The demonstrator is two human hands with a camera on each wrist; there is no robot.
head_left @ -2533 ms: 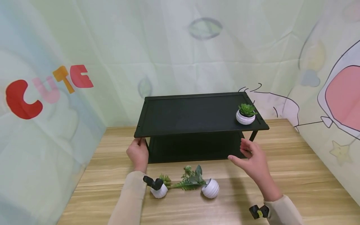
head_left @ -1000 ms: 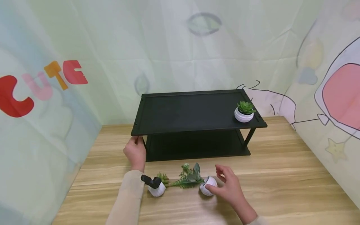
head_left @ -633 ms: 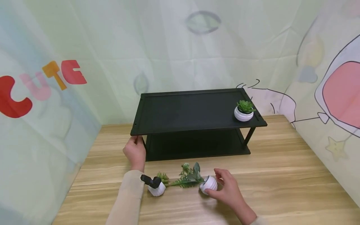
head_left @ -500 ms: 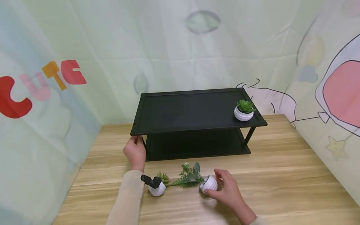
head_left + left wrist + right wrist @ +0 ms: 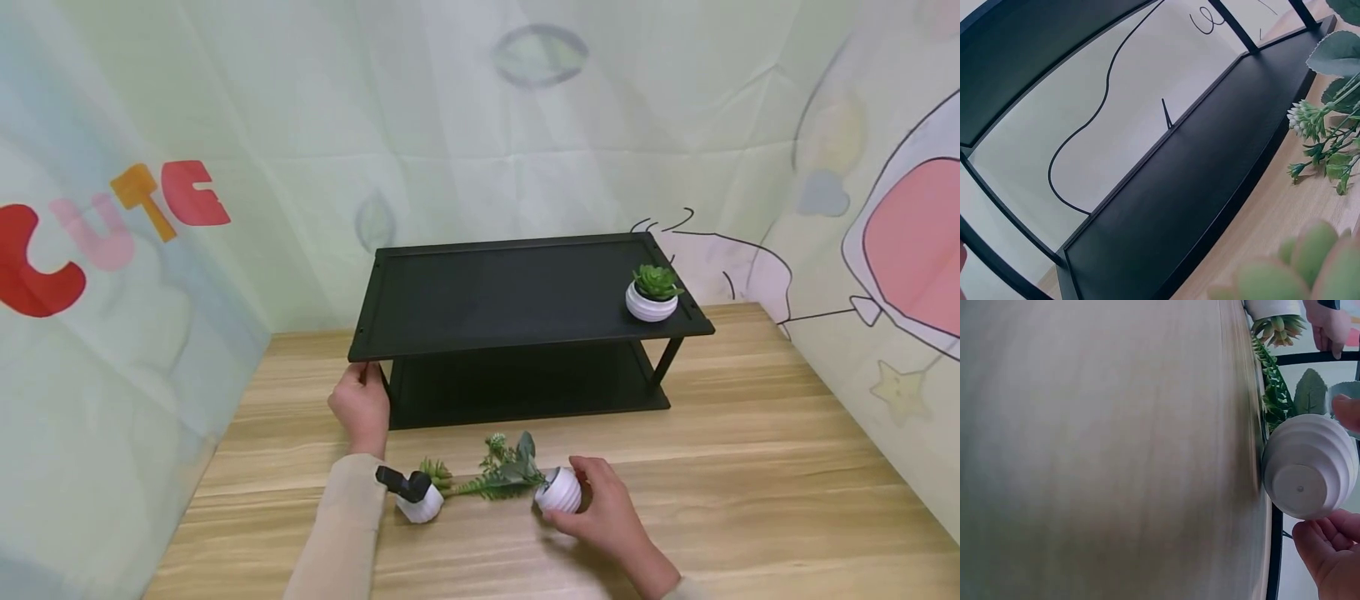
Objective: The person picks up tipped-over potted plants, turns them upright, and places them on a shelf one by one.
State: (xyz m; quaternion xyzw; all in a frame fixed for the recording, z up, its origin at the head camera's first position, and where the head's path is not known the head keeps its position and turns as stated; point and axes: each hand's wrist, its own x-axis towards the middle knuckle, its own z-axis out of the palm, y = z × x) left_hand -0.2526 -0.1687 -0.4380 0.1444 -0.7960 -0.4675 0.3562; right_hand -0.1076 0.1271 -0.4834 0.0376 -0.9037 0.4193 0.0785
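- The right hand (image 5: pixel 606 515), near and right of centre, has its grip clasped about a white ribbed pot (image 5: pixel 559 492), thumb on the near side and fingers on the far side.
- That pot lies tipped over on the desk (image 5: pixel 765 467), in front of the shelf, its mouth turned left. In the right wrist view its round base faces the camera.
- Leafy sprigs (image 5: pixel 510 477) reach left from the mouth: broad leaves, a fern-like stem and a cluster with pale tips.
- The left hand (image 5: pixel 362 410) has its grip curled at a black post (image 5: pixel 997 261), at the near left end of the black shelf (image 5: pixel 502 300), just under the upper board.
- Near the left sleeve (image 5: pixel 337 525) is a smaller white pot (image 5: pixel 422 507) with a succulent (image 5: pixel 435 472), its leaves pointing far and right. The black wrist device (image 5: pixel 405 483) hides part of it in the head view; the fern-like stem ends just beside its leaves.
- A low white pot (image 5: pixel 651 307) holding a green succulent (image 5: pixel 657 282) stands upright on the upper board, at the right end.
- The shelf's lower board (image 5: pixel 510 392) rests on the desk.
- Behind hangs a pale printed backdrop (image 5: pixel 435 100), with "CUTE" letters (image 5: pixel 137 188) on the left and a balloon drawing (image 5: pixel 918 242) on the right.
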